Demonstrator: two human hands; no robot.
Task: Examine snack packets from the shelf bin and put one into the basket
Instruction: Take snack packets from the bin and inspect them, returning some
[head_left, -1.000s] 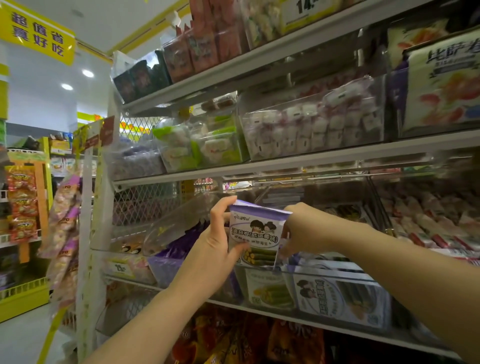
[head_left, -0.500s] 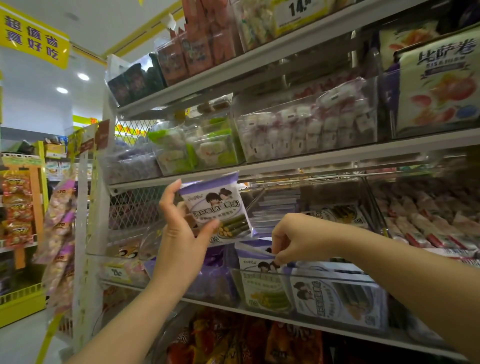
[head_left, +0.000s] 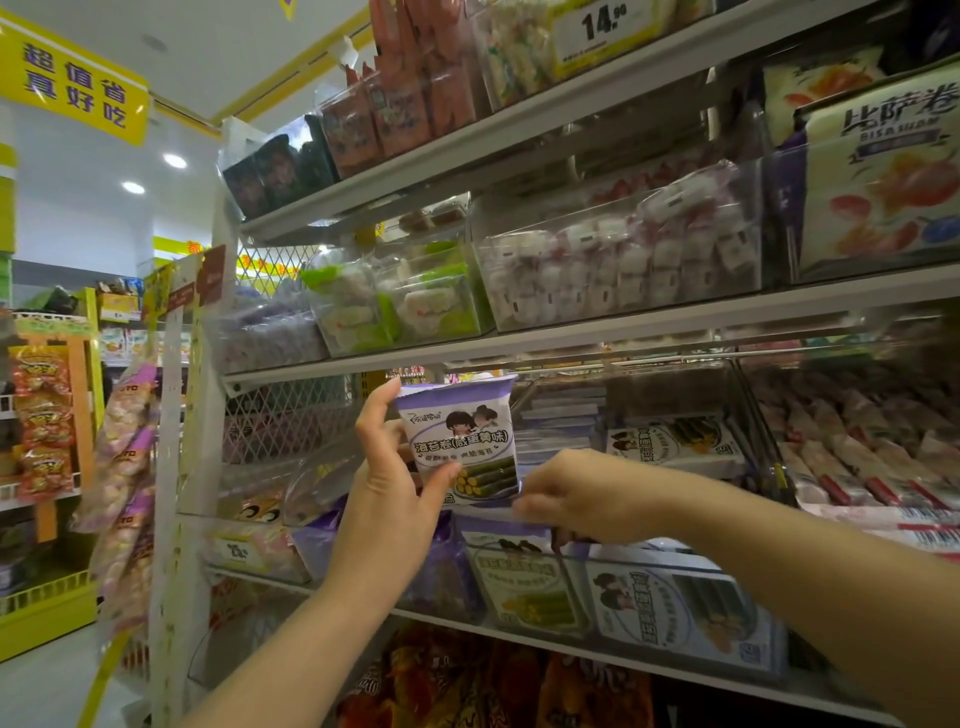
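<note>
Head camera looks up at a shop shelf, where a purple-and-white snack packet (head_left: 460, 441) is held upright in the air, just in front of the middle shelf and above the shelf bin (head_left: 670, 567). Its printed face, with two cartoon figures and green rolls, is turned toward the camera. The left hand (head_left: 389, 488) grips it from the left side, thumb across the lower front and fingers behind the left edge.

Just right of and below it, the right hand (head_left: 566, 499) reaches into the bin with its fingers curled down, pinching the top edge of a second packet (head_left: 511, 566) that stands upright against the bin's clear front wall. The two hands are near each other but do not touch.

More packets of the same kind (head_left: 685, 618) fill the bin to the right, and others (head_left: 675, 441) lie flat farther back. At far right on the same shelf lies a heap of red-and-white wrapped sticks (head_left: 857, 457). On the shelf above stand clear tubs of white wrapped sweets (head_left: 623, 270) and green-edged packs (head_left: 415, 306), with a large bag (head_left: 883, 171) at the right. A yellow price tag (head_left: 602, 26) reading 14.90 sits on the top shelf. Orange bags (head_left: 467, 686) crowd the lowest shelf. Far left, a yellow sign (head_left: 72, 88) hangs near the ceiling.
</note>
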